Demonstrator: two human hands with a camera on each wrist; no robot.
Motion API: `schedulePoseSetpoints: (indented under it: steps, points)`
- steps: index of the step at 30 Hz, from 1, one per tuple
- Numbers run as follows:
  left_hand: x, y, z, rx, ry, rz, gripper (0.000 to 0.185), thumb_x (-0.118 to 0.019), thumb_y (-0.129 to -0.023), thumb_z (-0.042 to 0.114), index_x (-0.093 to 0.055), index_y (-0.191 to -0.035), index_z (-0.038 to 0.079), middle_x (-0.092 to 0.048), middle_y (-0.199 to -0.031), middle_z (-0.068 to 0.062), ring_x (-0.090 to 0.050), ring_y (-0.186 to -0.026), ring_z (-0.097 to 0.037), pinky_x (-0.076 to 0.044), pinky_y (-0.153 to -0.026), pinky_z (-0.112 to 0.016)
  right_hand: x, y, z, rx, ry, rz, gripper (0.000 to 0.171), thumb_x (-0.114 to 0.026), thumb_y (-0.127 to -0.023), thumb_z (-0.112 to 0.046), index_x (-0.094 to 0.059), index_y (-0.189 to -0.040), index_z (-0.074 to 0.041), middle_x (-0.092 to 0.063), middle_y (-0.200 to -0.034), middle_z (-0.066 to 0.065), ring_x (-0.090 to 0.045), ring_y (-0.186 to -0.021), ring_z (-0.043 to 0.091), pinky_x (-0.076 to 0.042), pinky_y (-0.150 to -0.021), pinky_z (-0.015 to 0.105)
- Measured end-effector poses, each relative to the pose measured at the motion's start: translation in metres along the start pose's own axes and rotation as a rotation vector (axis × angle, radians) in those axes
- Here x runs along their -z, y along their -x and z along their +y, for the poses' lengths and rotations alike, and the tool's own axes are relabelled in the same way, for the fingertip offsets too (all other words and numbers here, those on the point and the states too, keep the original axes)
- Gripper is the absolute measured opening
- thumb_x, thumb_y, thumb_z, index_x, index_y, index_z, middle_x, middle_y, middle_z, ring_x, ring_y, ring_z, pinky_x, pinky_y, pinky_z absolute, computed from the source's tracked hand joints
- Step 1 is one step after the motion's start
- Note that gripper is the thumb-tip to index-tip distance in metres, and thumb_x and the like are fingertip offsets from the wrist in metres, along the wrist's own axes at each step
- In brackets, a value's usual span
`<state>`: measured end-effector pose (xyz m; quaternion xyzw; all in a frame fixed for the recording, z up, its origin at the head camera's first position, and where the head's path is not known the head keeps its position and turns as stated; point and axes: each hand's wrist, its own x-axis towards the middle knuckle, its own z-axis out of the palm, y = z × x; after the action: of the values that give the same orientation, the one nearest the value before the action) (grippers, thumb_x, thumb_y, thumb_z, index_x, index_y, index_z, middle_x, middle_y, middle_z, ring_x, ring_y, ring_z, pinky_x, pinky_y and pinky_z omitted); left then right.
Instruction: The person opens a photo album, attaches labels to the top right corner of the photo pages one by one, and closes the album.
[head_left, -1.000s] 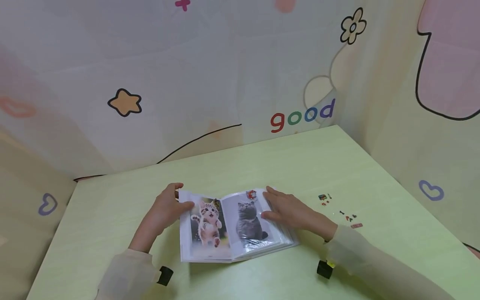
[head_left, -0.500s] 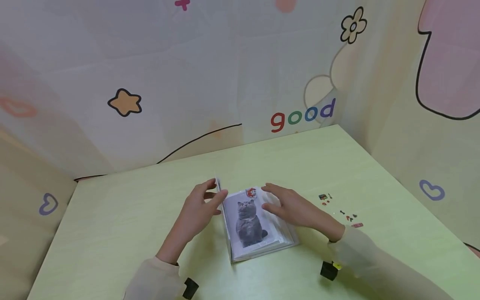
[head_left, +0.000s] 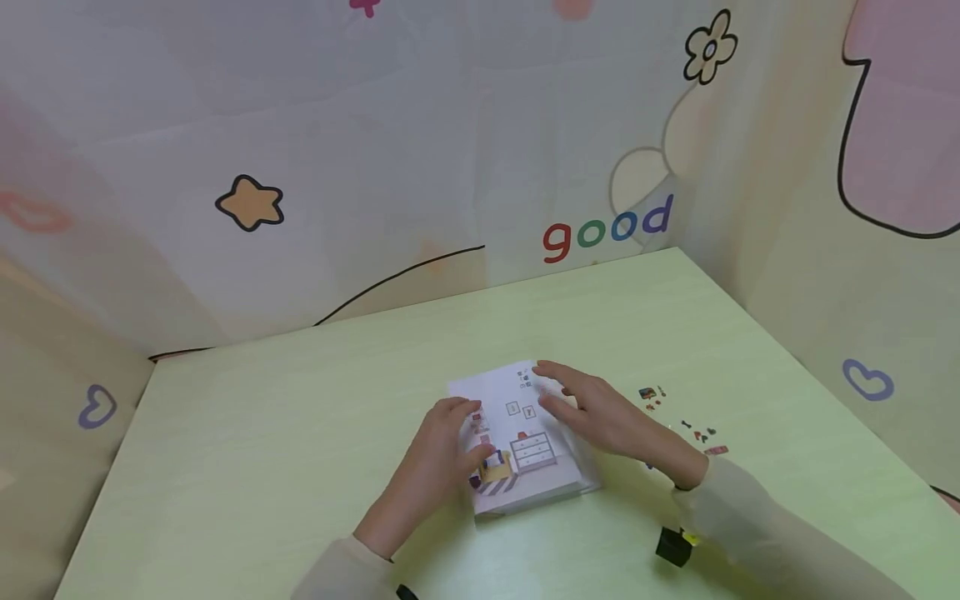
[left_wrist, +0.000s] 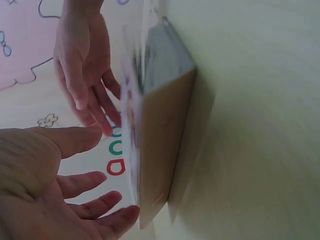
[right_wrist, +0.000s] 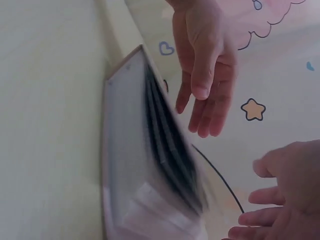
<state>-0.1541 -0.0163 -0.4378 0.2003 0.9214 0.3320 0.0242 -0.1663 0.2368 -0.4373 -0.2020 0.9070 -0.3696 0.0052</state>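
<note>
A small photo album (head_left: 534, 450) lies on the table with its white illustrated cover on top, printed with a dresser and a rug. My left hand (head_left: 431, 467) is at the cover's left edge, fingers loosely bent and gripping nothing. Over the album's right side hovers my right hand (head_left: 600, 408), thumb and fingers spread. In the left wrist view, the left fingertips come close to the spine side of the album (left_wrist: 167, 135); whether they touch is unclear. The right wrist view shows the page edges of the album (right_wrist: 125, 150), blurred, with gaps between the leaves.
Several small colourful stickers or cutouts (head_left: 705, 435) lie on the table right of the album, partly behind the right forearm. A black wrist camera (head_left: 673, 547) hangs below the right sleeve. A printed curtain (head_left: 390, 150) stands behind the pale green table (head_left: 262, 433).
My left hand has swung the album's left side, with the kitten photo, over to the right onto the grey cat page. The cover now faces up. The right hand has shifted slightly right.
</note>
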Motion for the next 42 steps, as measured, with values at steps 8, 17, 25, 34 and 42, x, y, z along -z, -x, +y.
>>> schedulePoseSetpoints:
  steps: [8,17,25,34,42]
  points:
    - [-0.018,0.008,0.000,-0.073,-0.175,-0.079,0.072,-0.077,-0.093,0.038,-0.053,-0.147,-0.002,-0.032,-0.163,-0.025,-0.017,-0.154,-0.045,-0.027,-0.120,-0.054,-0.012,0.012,0.008,0.064,0.202,-0.139,0.067,-0.064,-0.103,-0.035,-0.040,-0.158,-0.004,-0.022,-0.170,0.015,-0.022,-0.155,0.036,-0.029,-0.119,0.055]
    - [-0.022,0.012,0.000,-0.090,-0.215,-0.130,0.070,-0.071,-0.097,0.045,-0.052,-0.151,0.005,-0.026,-0.166,-0.023,-0.012,-0.155,-0.044,-0.031,-0.118,-0.054,-0.016,0.016,0.012,0.112,0.262,-0.172,0.067,-0.064,-0.103,-0.036,-0.042,-0.156,-0.001,-0.024,-0.168,0.018,-0.020,-0.155,0.038,-0.028,-0.119,0.056]
    - [-0.024,0.012,0.003,-0.135,-0.253,-0.131,0.063,-0.070,-0.099,0.042,-0.056,-0.148,0.006,-0.026,-0.163,-0.030,-0.012,-0.153,-0.050,-0.039,-0.113,-0.054,-0.018,0.018,0.020,0.126,0.274,-0.181,0.065,-0.064,-0.104,-0.034,-0.043,-0.155,0.000,-0.029,-0.166,0.021,-0.031,-0.151,0.040,-0.035,-0.115,0.058]
    - [-0.024,0.013,0.006,-0.179,-0.359,-0.137,0.061,-0.067,-0.100,0.043,-0.056,-0.148,0.005,-0.029,-0.160,-0.035,-0.017,-0.151,-0.053,-0.040,-0.113,-0.051,-0.018,0.019,0.022,0.077,0.321,-0.174,0.069,-0.063,-0.103,-0.036,-0.040,-0.156,0.002,-0.031,-0.165,0.021,-0.042,-0.143,0.044,-0.039,-0.112,0.059]
    - [-0.022,0.013,0.008,-0.217,-0.426,-0.132,0.062,-0.067,-0.100,0.044,-0.057,-0.146,0.005,-0.034,-0.156,-0.036,-0.024,-0.148,-0.055,-0.041,-0.112,-0.050,-0.017,0.016,0.025,0.054,0.408,-0.189,0.067,-0.059,-0.105,-0.036,-0.037,-0.158,0.001,-0.034,-0.164,0.020,-0.036,-0.148,0.039,-0.033,-0.114,0.063]
